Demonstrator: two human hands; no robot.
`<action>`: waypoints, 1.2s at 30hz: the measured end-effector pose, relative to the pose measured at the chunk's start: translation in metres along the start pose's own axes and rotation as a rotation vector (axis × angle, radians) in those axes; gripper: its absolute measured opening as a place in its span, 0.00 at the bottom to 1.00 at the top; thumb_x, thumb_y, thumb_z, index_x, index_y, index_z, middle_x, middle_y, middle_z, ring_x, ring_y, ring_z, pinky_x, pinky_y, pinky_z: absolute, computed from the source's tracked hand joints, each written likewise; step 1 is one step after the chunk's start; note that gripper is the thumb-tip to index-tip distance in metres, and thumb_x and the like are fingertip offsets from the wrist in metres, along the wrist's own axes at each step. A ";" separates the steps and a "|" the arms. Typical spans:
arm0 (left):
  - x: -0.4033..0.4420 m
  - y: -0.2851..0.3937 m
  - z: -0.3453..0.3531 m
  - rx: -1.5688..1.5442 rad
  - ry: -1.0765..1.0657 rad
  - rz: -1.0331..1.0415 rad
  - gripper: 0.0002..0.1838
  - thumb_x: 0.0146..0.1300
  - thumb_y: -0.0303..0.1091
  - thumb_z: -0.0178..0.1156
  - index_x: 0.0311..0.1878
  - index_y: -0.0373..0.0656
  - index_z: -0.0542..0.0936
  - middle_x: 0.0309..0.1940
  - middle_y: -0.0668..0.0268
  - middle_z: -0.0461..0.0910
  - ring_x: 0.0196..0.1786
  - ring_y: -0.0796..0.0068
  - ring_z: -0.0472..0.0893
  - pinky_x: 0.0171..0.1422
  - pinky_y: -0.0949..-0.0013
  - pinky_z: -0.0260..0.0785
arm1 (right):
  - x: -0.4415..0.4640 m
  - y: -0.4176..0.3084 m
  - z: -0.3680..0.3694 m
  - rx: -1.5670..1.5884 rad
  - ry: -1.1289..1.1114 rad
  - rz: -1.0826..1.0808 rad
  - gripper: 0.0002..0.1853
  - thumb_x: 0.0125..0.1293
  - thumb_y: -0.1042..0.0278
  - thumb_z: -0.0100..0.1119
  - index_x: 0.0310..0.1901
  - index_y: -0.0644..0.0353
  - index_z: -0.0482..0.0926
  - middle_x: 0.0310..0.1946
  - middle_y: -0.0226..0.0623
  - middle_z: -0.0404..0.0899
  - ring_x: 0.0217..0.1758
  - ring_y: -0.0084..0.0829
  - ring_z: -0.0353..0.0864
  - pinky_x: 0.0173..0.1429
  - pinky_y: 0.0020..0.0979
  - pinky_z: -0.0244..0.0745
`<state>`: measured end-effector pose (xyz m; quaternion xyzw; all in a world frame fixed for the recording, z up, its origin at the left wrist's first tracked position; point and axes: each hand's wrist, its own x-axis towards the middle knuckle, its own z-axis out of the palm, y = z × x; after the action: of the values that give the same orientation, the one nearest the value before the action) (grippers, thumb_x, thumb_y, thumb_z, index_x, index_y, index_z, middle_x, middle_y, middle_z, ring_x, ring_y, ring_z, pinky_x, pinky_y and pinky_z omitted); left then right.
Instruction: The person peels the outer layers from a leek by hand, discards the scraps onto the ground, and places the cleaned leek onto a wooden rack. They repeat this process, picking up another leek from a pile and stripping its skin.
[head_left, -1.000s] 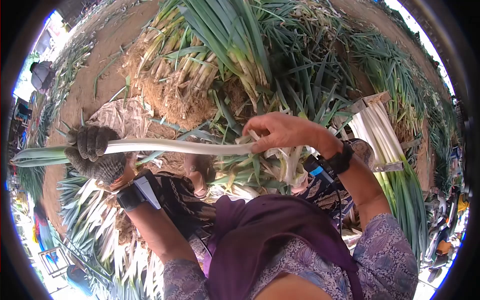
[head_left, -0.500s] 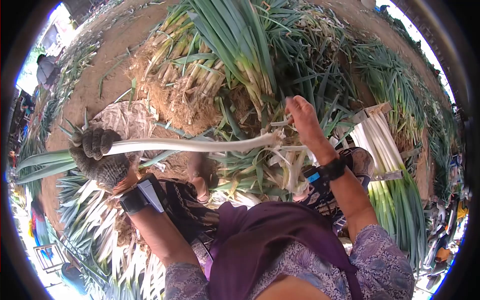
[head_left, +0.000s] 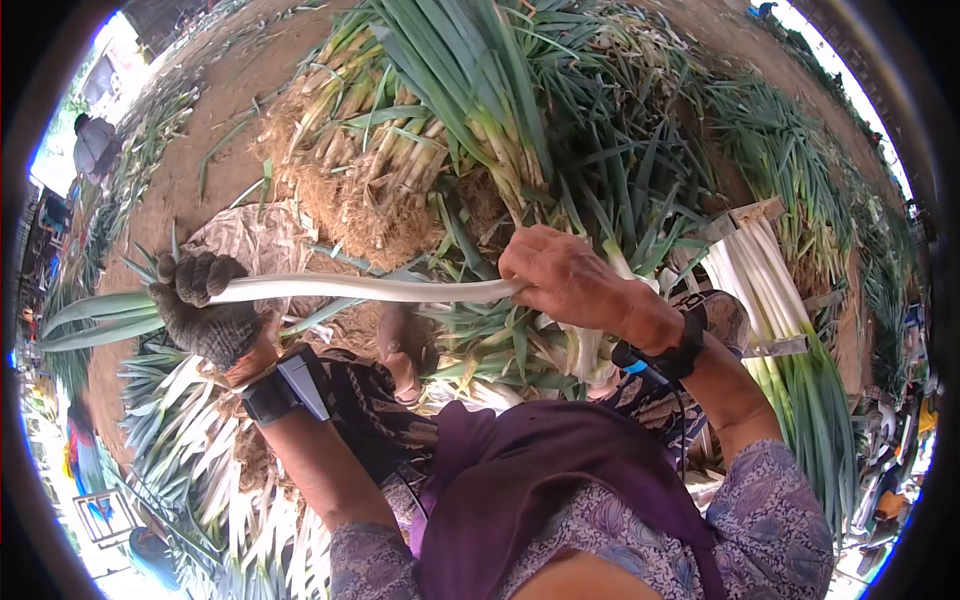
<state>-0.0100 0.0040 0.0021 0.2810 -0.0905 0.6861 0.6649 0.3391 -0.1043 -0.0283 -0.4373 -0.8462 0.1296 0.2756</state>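
My left hand (head_left: pixel 207 308), in a dark knitted glove, is wrapped around a long leek (head_left: pixel 370 289) where the white shaft turns to green leaves. The leek lies level across my body, its leaves pointing left. My right hand (head_left: pixel 570 278), bare, is closed on the root end, and its fingers hide that tip. Below the right hand, cut white pieces and loose leaves (head_left: pixel 490 345) lie between my feet. Just ahead of both hands stands a heap of untrimmed leeks (head_left: pixel 400 170) with brown, hairy roots.
Clean white leeks (head_left: pixel 765 280) are stacked in a wooden frame (head_left: pixel 775 348) on the right. More peeled leeks (head_left: pixel 215 450) lie at lower left. A crumpled sheet (head_left: pixel 250 240) is on the dirt ground (head_left: pixel 225 120). Another person (head_left: pixel 93 145) is far off at upper left.
My right hand has come left and down onto the leek's root end; before, it was apart from it, with a thin strip at its fingers. My left hand has hardly moved.
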 end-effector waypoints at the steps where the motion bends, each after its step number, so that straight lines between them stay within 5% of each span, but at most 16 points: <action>1: 0.000 0.002 -0.001 -0.003 -0.007 -0.013 0.10 0.59 0.37 0.57 0.36 0.39 0.73 0.15 0.76 0.62 0.19 0.81 0.64 0.28 0.72 0.60 | 0.000 -0.001 0.001 -0.009 -0.012 0.002 0.14 0.45 0.74 0.65 0.31 0.57 0.69 0.29 0.35 0.67 0.37 0.40 0.70 0.40 0.38 0.65; 14: -0.001 0.003 -0.007 0.043 0.070 -0.031 0.09 0.61 0.37 0.55 0.36 0.42 0.72 0.18 0.73 0.65 0.20 0.80 0.64 0.30 0.70 0.59 | -0.002 -0.005 0.007 -0.127 0.060 0.024 0.13 0.45 0.76 0.63 0.29 0.60 0.67 0.28 0.39 0.66 0.33 0.42 0.71 0.33 0.39 0.66; 23: -0.001 -0.001 -0.013 0.319 0.624 0.104 0.11 0.59 0.39 0.54 0.35 0.40 0.72 0.19 0.72 0.65 0.22 0.76 0.64 0.34 0.67 0.64 | -0.005 -0.004 0.007 -0.256 0.134 -0.017 0.08 0.46 0.80 0.58 0.28 0.61 0.69 0.27 0.37 0.65 0.33 0.38 0.74 0.35 0.36 0.70; 30: -0.005 0.003 -0.036 0.285 0.592 0.018 0.11 0.60 0.42 0.55 0.33 0.43 0.72 0.18 0.71 0.67 0.23 0.72 0.67 0.35 0.66 0.66 | 0.003 -0.006 0.017 -0.254 0.393 0.107 0.13 0.47 0.73 0.61 0.33 0.59 0.69 0.27 0.34 0.67 0.31 0.37 0.74 0.34 0.37 0.69; 32: -0.005 -0.006 -0.025 0.395 0.736 0.076 0.14 0.60 0.43 0.55 0.40 0.42 0.71 0.19 0.70 0.68 0.23 0.70 0.69 0.33 0.65 0.69 | 0.010 -0.009 0.013 -0.288 0.333 0.130 0.13 0.47 0.72 0.62 0.33 0.58 0.68 0.27 0.34 0.67 0.30 0.37 0.74 0.32 0.37 0.69; 36: -0.006 0.003 -0.044 0.398 0.750 0.002 0.13 0.60 0.43 0.55 0.35 0.42 0.73 0.17 0.69 0.69 0.22 0.70 0.70 0.31 0.66 0.69 | 0.014 -0.007 0.011 -0.350 0.270 0.166 0.18 0.44 0.72 0.68 0.35 0.55 0.69 0.31 0.31 0.69 0.30 0.35 0.76 0.31 0.35 0.71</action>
<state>-0.0248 0.0198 -0.0362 0.1347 0.2916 0.7455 0.5840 0.3210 -0.0968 -0.0293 -0.5599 -0.7723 -0.0563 0.2947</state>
